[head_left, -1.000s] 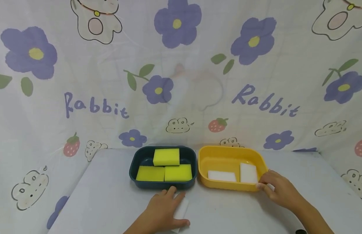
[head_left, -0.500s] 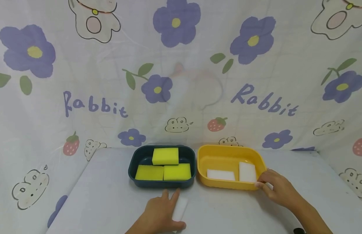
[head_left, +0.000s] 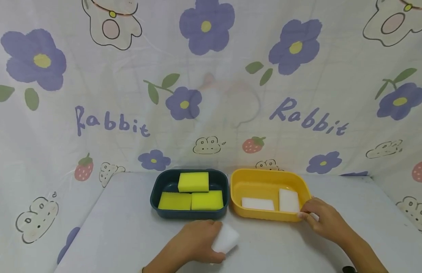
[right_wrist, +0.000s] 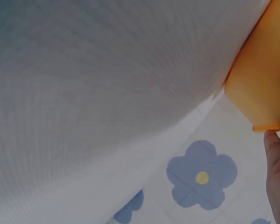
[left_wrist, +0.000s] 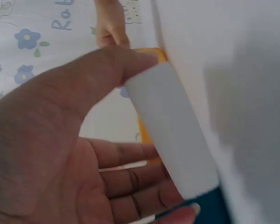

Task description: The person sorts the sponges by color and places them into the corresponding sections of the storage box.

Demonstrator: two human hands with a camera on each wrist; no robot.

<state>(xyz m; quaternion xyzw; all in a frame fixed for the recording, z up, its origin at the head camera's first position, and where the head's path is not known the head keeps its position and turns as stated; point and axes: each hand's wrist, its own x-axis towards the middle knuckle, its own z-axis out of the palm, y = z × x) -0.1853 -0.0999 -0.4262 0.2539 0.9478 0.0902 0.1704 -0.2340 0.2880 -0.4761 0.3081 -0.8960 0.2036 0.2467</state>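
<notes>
My left hand (head_left: 197, 242) grips a white sponge block (head_left: 226, 237) just in front of the dark green tray (head_left: 155, 195); in the left wrist view the white block (left_wrist: 175, 130) sits between thumb and curled fingers. The dark tray holds three yellow sponges (head_left: 193, 182). My right hand (head_left: 320, 220) holds the front right corner of the yellow tray (head_left: 252, 182), which contains two white sponges (head_left: 288, 200). In the right wrist view only a fingertip (right_wrist: 276, 172) and the yellow tray's corner (right_wrist: 261, 84) show.
The trays stand side by side at the middle of a pale table (head_left: 122, 227). A cloth printed with purple flowers, strawberries and "Rabbit" (head_left: 112, 125) hangs behind and drapes the sides.
My left hand, which lay over the white block on the table, has closed round it and lifted it, turning it to the right. The right hand stays on the yellow tray.
</notes>
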